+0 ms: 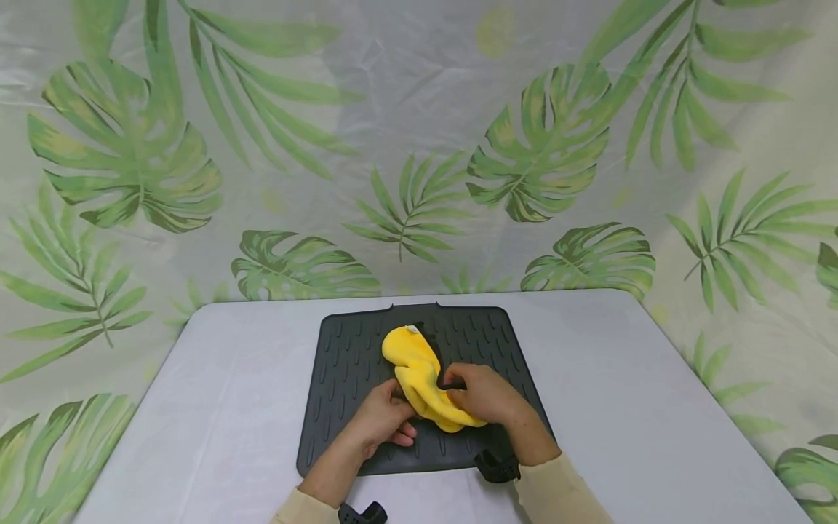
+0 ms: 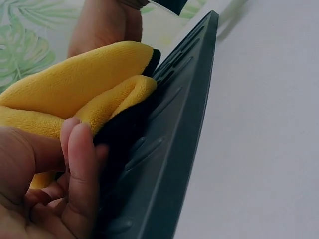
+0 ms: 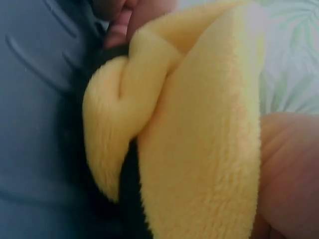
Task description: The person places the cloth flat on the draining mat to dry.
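- The left hand [image 1: 382, 421] has its fingers curled together, pinching the near edge of the soft yellow fuzzy cloth [image 1: 422, 378]. Its fingertips [image 2: 79, 149] press on the fold.
- The right hand [image 1: 484, 395] sits on the other side of the cloth. Its fingers are bent over the bunched part and hold it down.
- The cloth lies between the two hands and stretches away past the fingertips. It is twisted and folded over itself, with a dark side peeking out under the yellow.
- The cloth looks light, floppy and fluffy. It should bend any way you pull it and will not break. It does not look slippery. A good place to hold it is at an edge or a corner, where a pinch gets the whole layer.
- Under the fingers is the flat dark grey rubber mat with little ridges [image 1: 340, 364]. Only the cloth lies on it.
- The mat lies on the pale grey table [image 1: 622, 378].
- Far behind is a curtain with big green leaves [image 1: 131, 145].
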{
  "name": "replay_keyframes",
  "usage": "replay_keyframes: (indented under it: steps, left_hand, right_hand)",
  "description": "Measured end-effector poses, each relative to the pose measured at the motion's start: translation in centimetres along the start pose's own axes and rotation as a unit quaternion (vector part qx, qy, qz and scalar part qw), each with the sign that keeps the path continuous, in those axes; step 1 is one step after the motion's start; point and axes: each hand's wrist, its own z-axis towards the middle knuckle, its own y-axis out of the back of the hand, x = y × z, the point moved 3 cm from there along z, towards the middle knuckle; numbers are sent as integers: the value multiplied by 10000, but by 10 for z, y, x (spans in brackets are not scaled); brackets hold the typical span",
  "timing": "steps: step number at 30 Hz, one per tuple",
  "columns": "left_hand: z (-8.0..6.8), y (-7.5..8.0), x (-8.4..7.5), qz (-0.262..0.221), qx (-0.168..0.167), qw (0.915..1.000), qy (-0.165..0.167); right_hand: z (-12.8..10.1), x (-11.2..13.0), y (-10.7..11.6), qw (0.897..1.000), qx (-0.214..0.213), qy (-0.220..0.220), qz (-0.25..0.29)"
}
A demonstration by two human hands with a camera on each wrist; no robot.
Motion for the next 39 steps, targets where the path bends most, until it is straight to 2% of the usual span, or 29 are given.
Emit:
replay_keyframes:
  steps: [6,17,27,31,35,39]
  left_hand:
    - [-1,6,-4,239,56,9997,-6]
    - [-3,26,-14,729,-92,9973,44]
    - [-7,46,-22,826,-463,9954,-129]
    - [-6,50,-22,855,-571,9946,-159]
    - [-6,47,-21,897,-430,9950,-113]
    - [-11,44,-22,1200,17,9928,54]
  right_hand:
    - [2,-12,3,9984,-254,-421,-280]
    - [3,-31,14,9924,-751,-783,-588]
    - [2,-38,25,9894,-786,-1069,-595]
    - [1,-40,27,9897,-741,-1080,-577]
    - [1,-44,27,9899,-590,-1189,-490]
    - [-3,-48,30,9897,-348,-1314,-458]
